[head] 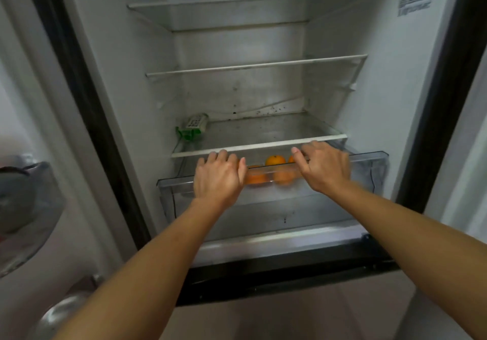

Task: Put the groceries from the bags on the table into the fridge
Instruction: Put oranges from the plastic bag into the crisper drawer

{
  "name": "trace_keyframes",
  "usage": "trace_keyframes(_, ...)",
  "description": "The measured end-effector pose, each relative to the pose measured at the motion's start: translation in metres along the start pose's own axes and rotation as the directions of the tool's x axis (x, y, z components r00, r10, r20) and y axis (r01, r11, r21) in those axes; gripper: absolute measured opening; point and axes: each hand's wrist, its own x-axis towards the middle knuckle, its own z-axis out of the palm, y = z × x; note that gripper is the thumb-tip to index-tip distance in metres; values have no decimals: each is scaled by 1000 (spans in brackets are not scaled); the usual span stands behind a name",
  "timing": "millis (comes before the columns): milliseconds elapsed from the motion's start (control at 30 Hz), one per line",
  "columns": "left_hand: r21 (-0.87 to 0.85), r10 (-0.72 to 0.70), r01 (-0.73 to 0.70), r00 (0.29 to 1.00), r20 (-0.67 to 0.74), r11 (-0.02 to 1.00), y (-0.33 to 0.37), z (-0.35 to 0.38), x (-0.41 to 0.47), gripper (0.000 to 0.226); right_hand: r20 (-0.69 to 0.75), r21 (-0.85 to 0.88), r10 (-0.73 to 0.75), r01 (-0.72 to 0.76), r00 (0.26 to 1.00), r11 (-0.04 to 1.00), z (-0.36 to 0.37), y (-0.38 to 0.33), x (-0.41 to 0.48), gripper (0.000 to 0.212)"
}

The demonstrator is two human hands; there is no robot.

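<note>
The fridge stands open in front of me. Its clear plastic crisper drawer [369, 168] at the bottom is pulled partway out. Both hands are on the drawer's front rim: my left hand [218, 176] curls its fingers over the rim at the left, and my right hand [324, 167] grips it right of centre. Several oranges [275, 160] lie inside the drawer between my hands, some seen blurred through the plastic. A small white and green packet [193, 126] lies at the back left of the lowest glass shelf [263, 144].
Two bare glass shelves [253, 66] sit above the lowest one. The open fridge door [29, 194] is at my left, with a clear door bin. A dark freezer front [290, 273] lies below the drawer, and the floor is under it.
</note>
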Motion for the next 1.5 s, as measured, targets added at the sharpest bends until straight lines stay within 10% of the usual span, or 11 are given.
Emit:
trace_keyframes(833, 8, -185, 186, 970, 157, 983, -19, 79, 86, 48, 201, -4, -135, 138, 970, 990, 85, 8, 79, 70)
trace_keyframes(1100, 27, 44, -48, 987, 154, 998, 1, 37, -4, 29, 191, 9, -176, 178, 966, 984, 33, 15, 21, 45)
trace_keyframes(1500, -5, -27, 29, 979, 202, 1000, 14, -40, -165, 27, 314, 168, -366, 328, 876, 930, -40, -40, -102, 38)
